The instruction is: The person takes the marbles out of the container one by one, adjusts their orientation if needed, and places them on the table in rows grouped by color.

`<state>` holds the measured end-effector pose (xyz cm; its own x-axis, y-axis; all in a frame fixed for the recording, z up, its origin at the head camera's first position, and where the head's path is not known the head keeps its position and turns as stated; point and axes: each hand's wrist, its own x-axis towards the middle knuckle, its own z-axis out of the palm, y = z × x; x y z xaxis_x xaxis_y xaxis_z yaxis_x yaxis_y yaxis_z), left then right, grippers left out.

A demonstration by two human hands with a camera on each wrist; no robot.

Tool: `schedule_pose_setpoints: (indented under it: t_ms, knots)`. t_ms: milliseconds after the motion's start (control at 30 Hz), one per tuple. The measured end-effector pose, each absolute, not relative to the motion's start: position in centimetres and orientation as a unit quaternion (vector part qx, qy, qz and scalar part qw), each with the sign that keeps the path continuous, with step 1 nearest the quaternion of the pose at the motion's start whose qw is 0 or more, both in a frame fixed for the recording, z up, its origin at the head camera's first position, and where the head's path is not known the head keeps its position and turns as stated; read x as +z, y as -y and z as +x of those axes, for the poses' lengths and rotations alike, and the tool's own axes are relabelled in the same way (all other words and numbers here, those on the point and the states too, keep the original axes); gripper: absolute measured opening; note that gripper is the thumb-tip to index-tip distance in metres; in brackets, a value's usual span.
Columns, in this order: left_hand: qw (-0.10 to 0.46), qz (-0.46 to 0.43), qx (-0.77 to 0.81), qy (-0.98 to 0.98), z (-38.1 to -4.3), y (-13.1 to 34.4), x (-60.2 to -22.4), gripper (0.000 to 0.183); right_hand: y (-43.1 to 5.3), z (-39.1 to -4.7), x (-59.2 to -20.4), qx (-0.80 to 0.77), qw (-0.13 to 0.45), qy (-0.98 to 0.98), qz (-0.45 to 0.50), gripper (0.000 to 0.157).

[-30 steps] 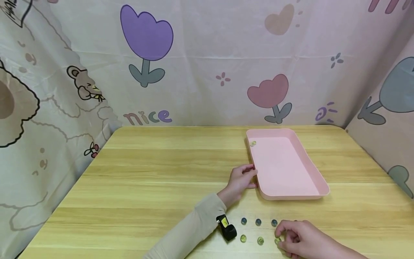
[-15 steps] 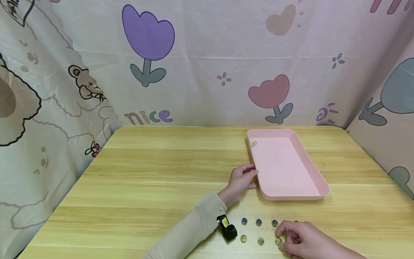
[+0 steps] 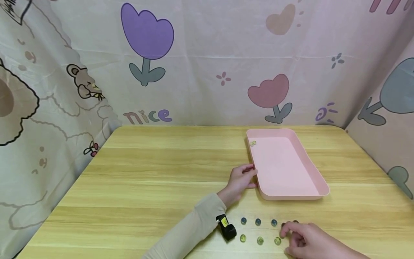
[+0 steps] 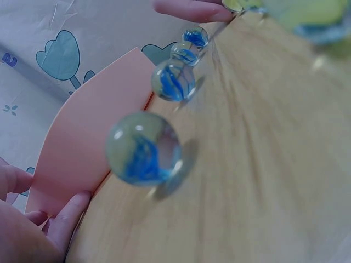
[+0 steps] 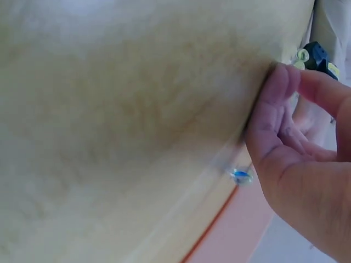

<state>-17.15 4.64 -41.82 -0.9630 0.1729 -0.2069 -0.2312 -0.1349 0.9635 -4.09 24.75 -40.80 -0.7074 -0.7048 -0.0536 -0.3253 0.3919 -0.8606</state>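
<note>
My left hand (image 3: pixel 240 181) holds the left wall of a pink tray (image 3: pixel 288 197), fingers at the rim and thumb low against the outside. Two yellow-green marbles (image 3: pixel 253 143) lie in the tray's far left corner. In front of the tray runs a row of clear marbles with blue swirls (image 4: pixel 143 149); the right-hand ones are partly behind my right hand (image 3: pixel 308 239). Nearer me, three yellow-green marbles (image 3: pixel 260 240) form a second row. My right hand hovers just right of the last yellow-green marble (image 3: pixel 277 241), fingers loosely bent, with nothing between index finger and thumb.
All of this stands on a wooden table (image 3: pixel 145 187). A black wrist camera (image 3: pixel 227 228) is strapped to the left sleeve (image 3: pixel 191 230), close to the left end of the marble rows. Printed cloth (image 3: pixel 200 64) hangs behind and at both sides.
My right hand has let go of the third yellow-green marble and drawn slightly to the right, showing another blue marble behind it. The left hand and the tray stay put.
</note>
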Motion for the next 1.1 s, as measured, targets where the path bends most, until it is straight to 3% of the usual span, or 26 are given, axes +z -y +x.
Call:
schedule_pose_setpoints:
  t_ms: [233, 467, 667, 1100]
  knots:
    - [0.131, -0.022, 0.75, -0.648, -17.1, -4.5, -41.7, 0.036, -25.6, -4.5, -39.7, -0.43, 0.227, -0.803, -0.344, 0.019]
    - [0.128, -0.027, 0.747, -0.652, -17.2, -4.4, -41.6, 0.036, -24.9, -5.8, -37.0, -0.39, 0.067, -0.859, -0.325, 0.017]
    - [0.134, -0.029, 0.748, -0.649, -17.0, -4.3, -41.6, 0.035, -24.2, -7.9, -34.4, -0.389, 0.001, -0.869, -0.305, 0.015]
    - [0.132, -0.029, 0.753, -0.643, -17.0, -4.6, -41.6, 0.033, -23.4, -12.9, -30.9, -0.348, 0.081, -0.879, -0.315, 0.016]
